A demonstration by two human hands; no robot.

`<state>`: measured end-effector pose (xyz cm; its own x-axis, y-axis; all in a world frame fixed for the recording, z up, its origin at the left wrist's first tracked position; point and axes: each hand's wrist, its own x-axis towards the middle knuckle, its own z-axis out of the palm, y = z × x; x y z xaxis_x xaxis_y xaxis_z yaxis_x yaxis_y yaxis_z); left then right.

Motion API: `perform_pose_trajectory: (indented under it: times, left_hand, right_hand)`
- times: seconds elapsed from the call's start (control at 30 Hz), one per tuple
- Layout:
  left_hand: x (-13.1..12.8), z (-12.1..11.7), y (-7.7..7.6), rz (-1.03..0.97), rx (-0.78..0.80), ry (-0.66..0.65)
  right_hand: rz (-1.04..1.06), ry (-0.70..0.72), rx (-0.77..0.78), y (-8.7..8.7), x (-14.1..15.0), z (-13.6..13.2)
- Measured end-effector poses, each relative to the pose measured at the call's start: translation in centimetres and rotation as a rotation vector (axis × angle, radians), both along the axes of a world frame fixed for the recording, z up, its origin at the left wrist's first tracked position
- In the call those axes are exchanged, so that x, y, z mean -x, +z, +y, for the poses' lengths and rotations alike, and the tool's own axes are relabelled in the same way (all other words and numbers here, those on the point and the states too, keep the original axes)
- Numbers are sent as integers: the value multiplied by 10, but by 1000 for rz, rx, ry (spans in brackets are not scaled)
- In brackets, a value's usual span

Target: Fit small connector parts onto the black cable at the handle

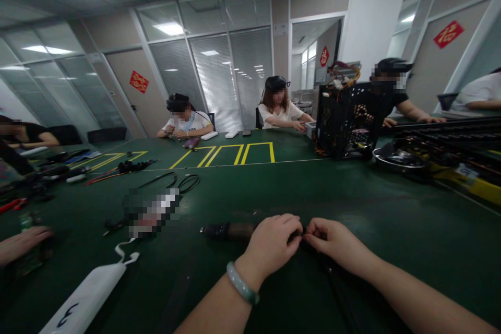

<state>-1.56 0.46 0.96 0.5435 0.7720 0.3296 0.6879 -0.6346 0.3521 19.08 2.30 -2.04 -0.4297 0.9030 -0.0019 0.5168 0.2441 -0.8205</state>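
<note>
My left hand (pixel 270 246), with a pale green bangle (pixel 242 283) on its wrist, is closed around a dark cylindrical cable connector (pixel 229 231), which sticks out to the left of the fist. My right hand (pixel 332 242) meets it from the right, its thumb and fingers pinching a thin black cable (pixel 303 235). The fingers hide the join between connector and cable. The black cable seems to run down from the hands across the green workbench (pixel 391 219), though it is hard to tell against the dark surface.
A white strip with a dark marking (pixel 88 295) lies at the lower left. Next to it are a pixelated object (pixel 151 213), coiled black cables (pixel 188 183) and tools. Another person's hand (pixel 23 244) rests at the left edge. An open computer chassis (pixel 346 120) stands farther along the bench, with co-workers around.
</note>
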Motion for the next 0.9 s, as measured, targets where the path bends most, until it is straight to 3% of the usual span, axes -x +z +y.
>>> perform_pose_trajectory:
  times: [0.9]
  left_hand:
    - [-1,0,0,55,6,3]
  right_hand:
    - [-37,-2,-33,3,2,-1]
